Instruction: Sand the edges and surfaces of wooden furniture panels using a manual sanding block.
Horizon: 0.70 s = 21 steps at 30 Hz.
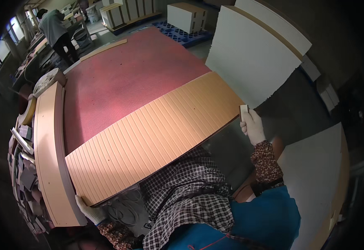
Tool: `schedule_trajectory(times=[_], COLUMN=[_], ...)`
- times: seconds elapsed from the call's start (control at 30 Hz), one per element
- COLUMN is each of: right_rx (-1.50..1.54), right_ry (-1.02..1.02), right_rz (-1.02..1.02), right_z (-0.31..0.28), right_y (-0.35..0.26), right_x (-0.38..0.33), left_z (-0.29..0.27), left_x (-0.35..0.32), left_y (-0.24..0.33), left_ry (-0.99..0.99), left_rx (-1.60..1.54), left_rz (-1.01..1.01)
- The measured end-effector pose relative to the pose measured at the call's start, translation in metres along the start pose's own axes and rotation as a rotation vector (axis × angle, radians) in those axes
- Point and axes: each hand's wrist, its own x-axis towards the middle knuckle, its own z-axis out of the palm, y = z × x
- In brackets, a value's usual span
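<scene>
A long tan board (157, 129) with parallel grooves lies across the near side of a red textured mat (136, 75). My left hand (91, 211), in a white glove, grips the board at its near left corner; some of its fingers are hidden. At the board's right end, my gloved right hand (253, 127) is closed around a small flat block (243, 113), pale on its face and darker at the side, like a sanding block. The block is by the board's right edge; whether it touches cannot be made out.
Long tan boards (48, 154) are stacked left of the mat, beside a heap of offcuts (25, 175). Large white panels (253, 50) stand at the far right, and another white panel (315, 166) is near right. Behind are a blue pallet (165, 27) and a person (56, 31).
</scene>
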Motion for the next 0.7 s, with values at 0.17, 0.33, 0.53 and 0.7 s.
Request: schedule_trajectory(times=[0.17,0.33,0.53,0.7], right_rx=[-0.430,-0.958,-1.107,-1.314], right_ry=[0.091,0.085,-0.022,-0.136], right_rz=[-0.106,-0.150,-0.269,-0.578], right_z=[-0.019,-0.050,-0.057,-0.061], right_y=[-0.004,-0.007,-0.010,-0.007], right_x=[0.019,0.041,0.050,0.043], left_z=[-0.015,0.030,0.184,0.314], left_x=[0.006,0.005,0.009,0.009], left_y=[0.004,0.036,0.015,-0.043], left_ry=[0.063,0.239,-0.402,-0.624], left_rx=[0.225,1.008,1.199,1.341], left_rz=[0.062,0.343,0.645,0.689])
